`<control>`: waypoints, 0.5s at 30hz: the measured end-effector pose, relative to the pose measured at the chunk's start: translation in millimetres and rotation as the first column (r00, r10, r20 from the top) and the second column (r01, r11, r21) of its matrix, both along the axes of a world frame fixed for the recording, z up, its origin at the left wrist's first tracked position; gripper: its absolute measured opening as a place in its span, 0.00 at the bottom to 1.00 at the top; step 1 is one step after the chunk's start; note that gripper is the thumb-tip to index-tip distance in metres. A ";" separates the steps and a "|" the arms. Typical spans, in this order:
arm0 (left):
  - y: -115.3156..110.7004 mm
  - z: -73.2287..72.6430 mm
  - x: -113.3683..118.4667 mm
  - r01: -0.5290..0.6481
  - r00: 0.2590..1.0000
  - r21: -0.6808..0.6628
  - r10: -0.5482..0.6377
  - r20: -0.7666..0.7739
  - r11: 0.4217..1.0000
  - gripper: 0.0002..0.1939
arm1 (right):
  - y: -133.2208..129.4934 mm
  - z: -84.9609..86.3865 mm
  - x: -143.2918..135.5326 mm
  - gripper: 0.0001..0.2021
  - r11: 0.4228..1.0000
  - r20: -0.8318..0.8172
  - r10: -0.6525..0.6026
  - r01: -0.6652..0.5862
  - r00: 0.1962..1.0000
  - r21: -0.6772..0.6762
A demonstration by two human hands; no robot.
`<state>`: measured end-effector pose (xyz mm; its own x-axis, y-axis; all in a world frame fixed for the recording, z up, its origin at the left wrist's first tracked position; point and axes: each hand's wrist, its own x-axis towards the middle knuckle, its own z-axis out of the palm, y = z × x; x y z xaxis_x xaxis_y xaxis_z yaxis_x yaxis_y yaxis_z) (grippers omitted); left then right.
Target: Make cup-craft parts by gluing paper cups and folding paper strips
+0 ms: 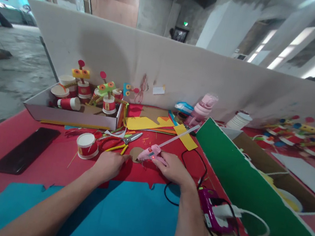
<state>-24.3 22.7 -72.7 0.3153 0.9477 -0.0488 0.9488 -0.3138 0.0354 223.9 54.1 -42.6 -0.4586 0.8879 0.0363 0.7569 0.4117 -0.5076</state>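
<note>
A pink glue gun (152, 153) with a long clear glue stick (179, 136) rising from its back is gripped by my right hand (173, 168). Its nozzle points left, over a round brown cardboard disc (134, 154) lying on the red table cover. My left hand (112, 165) rests at the disc's left edge, fingers closed; whether they pinch anything is too small to tell. Just beyond that hand lie scissors with yellow and red handles (125, 140). A red and white paper cup (86, 146) stands upside down to its left.
At the back left, a box (97, 121) holds cup figures. A black phone-like slab (26, 149) lies left. Yellow paper (141, 124) is behind my hands. A green-sided box (243, 178), purple power strip (214, 209) and cables stand right. Blue cloth (131, 212) covers the front.
</note>
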 end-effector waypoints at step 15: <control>-0.5 4.7 1.7 0.002 0.999 -0.012 -0.003 -0.036 1.000 0.26 | 0.7 1.1 2.5 0.15 0.999 -0.003 -0.010 0.010 1.000 -0.030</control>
<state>-22.6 22.2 -68.0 0.3155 0.9462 -0.0718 0.9487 -0.3160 0.0046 226.4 54.8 -41.5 -0.4496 0.8932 0.0105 0.7595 0.3885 -0.5217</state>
